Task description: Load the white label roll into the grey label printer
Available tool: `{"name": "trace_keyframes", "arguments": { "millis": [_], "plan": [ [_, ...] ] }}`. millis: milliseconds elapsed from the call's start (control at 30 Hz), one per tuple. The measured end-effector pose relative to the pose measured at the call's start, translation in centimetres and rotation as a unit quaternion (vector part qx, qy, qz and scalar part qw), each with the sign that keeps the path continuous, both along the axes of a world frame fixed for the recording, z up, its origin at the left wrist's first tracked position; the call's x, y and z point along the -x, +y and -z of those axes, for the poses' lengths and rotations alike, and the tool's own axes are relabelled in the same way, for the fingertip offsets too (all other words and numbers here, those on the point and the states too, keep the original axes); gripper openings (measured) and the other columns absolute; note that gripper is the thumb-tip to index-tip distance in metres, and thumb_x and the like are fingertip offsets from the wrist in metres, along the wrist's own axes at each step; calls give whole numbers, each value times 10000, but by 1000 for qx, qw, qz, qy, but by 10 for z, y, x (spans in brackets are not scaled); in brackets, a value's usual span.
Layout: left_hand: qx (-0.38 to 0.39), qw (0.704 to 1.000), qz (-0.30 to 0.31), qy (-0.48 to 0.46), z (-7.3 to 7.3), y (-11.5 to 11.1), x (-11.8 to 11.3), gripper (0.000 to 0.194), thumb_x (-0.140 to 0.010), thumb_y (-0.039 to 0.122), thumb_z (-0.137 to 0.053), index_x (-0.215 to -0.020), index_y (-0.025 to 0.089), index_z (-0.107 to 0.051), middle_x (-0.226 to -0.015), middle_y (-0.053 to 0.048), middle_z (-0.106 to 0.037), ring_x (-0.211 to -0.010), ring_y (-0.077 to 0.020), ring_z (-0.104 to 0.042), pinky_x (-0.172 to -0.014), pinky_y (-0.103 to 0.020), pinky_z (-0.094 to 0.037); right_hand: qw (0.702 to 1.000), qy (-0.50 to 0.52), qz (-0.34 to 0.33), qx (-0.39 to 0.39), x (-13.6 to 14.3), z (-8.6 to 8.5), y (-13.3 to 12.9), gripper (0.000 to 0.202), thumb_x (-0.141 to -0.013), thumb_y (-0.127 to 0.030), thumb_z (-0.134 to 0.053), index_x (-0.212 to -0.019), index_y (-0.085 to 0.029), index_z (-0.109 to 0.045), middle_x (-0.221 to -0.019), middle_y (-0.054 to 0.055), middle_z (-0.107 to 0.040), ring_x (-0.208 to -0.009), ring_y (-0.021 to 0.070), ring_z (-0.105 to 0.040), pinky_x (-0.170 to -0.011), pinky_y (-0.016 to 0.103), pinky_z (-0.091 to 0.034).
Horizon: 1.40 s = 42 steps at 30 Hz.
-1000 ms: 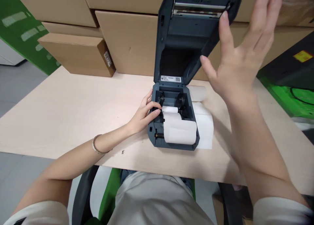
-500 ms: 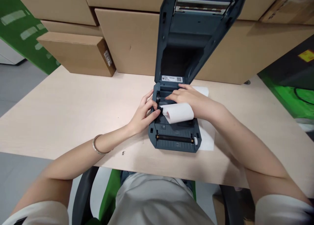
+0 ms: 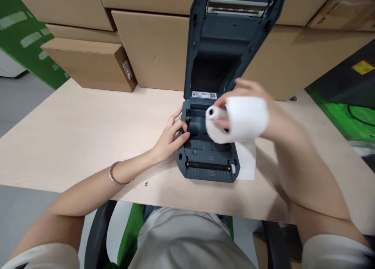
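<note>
A dark blue-grey label printer [image 3: 208,165] sits on the table with its lid [image 3: 231,38] raised. My left hand [image 3: 172,138] grips the printer's left edge, thumb over the rim and fingers slightly bent. Above the printer's right side, my right hand [image 3: 249,89] holds a white paper roll [image 3: 215,113], blurred by motion. A loose length of paper [image 3: 249,118] curls from the roll across the wrist. Inside the base the roll bay shows, and a black roller [image 3: 208,166] spans the front.
A white sheet [image 3: 247,159] lies on the table [image 3: 102,124] at the printer's right. Large cardboard boxes [image 3: 152,50] stand as a wall behind, close to the lid. A flat carton [image 3: 84,67] stands at the back left. My chair's armrests show below the table edge.
My right hand has risen out of the printer's bay, up and to the right, bringing the paper roll with it. My left hand has stayed at the printer's left edge.
</note>
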<state>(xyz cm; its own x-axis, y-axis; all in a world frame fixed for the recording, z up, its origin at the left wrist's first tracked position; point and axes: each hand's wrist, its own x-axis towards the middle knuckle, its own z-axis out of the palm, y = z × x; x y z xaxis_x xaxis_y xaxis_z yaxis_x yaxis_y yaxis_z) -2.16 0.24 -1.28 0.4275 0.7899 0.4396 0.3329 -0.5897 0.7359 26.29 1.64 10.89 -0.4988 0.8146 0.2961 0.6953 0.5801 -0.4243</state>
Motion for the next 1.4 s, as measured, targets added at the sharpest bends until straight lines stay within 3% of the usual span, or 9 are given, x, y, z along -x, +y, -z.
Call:
{"name": "trace_keyframes", "arguments": {
  "millis": [67, 133, 200, 300, 467, 600, 900, 1167, 1400],
  "plan": [
    [-5, 1000, -1, -6, 1, 0, -1, 461, -1094, 698, -467, -986, 262, -569, -1708, -172, -493, -1725, -375, -289, -1228, -588, -520, 998, -25, 29, -41, -31, -26, -11, 452, -868, -725, -751, -971, -285, -729, -977, 55, -791, -982, 340, -749, -1279, 685, -361],
    [-6, 1000, -1, -10, 2, 1, -1, 461, -1093, 697, -470, -981, 262, -569, -1703, -168, -500, -1725, -379, -288, -1224, -596, -523, 991, -31, 118, -58, -68, -43, -17, 568, -809, -849, -750, -1038, -329, -743, -1029, 64, -784, -958, 365, -741, -990, 612, -575],
    [-3, 1000, -1, -12, 3, 1, -2, 466, -1091, 701, -471, -977, 259, -569, -1706, -169, -495, -1720, -389, -296, -1206, -598, -537, 979, -71, 182, -57, -103, -41, -15, 711, -735, -972, -696, -1079, -351, -738, -1024, 72, -775, -859, 365, -724, -788, 556, -591],
    [4, 1000, 6, -16, 2, 1, -3, 479, -1089, 711, -470, -966, 257, -559, -1688, -176, -511, -1718, -393, -299, -1213, -594, -530, 958, -207, 198, -30, -136, -8, 2, 731, -814, -972, -552, -1019, -293, -729, -960, 132, -772, -871, 388, -715, -821, 579, -569],
    [8, 1000, 5, -15, 0, 1, -2, 484, -1090, 719, -461, -965, 260, -547, -1664, -176, -534, -1731, -377, -273, -1263, -598, -478, 933, -302, 189, 53, -138, 63, 36, 374, -886, -515, -646, -1053, -230, -822, -1082, 174, -832, -1074, 401, -729, -1128, 650, -444],
    [7, 1000, 7, -16, 0, 2, -2, 477, -1089, 712, -470, -965, 257, -544, -1720, -187, -472, -1736, -376, -260, -1277, -606, -461, 930, -303, 191, 85, -132, 82, 48, 412, -890, -385, -605, -1203, -227, -822, -1258, 148, -817, -1284, 382, -697, -1277, 637, -334],
    [3, 1000, 4, -11, 0, 1, -1, 451, -1100, 685, -466, -972, 260, -545, -1729, -181, -467, -1734, -369, -268, -1274, -610, -464, 961, -228, 131, 87, -102, 36, 47, 972, -854, -434, -743, -1710, -118, -409, -1734, 236, -458, -1597, 459, -440, -1287, 584, -399],
    [7, 1000, 6, -18, 1, 1, -1, 455, -1099, 689, -464, -969, 261, -548, -1672, -185, -520, -1738, -369, -258, -1242, -596, -499, 966, -231, 94, 62, -55, 53, 54, 741, -708, -326, -755, -1430, -199, -651, -1346, 159, -706, -1213, 402, -661, -993, 483, -536],
    [11, 999, -9, -38, 1, -2, -7, 497, -1099, 716, -438, -950, 261, -569, -1663, -164, -553, -1727, -347, -297, -1306, -605, -439, 965, -231, 122, 13, -86, -10, 9, 704, -729, -474, -784, -1374, -218, -664, -1185, 162, -671, -1130, 393, -657, -923, 498, -532]
  ]
}}
